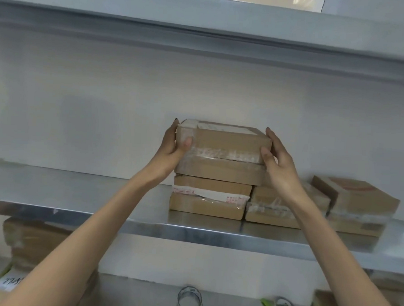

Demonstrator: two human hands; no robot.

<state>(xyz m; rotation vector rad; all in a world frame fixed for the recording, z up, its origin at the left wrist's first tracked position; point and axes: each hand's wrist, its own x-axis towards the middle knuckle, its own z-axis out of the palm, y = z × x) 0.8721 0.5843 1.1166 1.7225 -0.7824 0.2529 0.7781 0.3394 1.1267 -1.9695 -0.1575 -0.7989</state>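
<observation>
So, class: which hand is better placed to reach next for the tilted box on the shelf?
Likely the right hand: it grips the top box at its right end, nearest the tilted box.

Arms stretched forward; left hand (173, 147), right hand (278, 162) palms inward, fingers clamping.

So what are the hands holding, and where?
The top cardboard box: the left hand grips its left end, the right hand its right end.
</observation>
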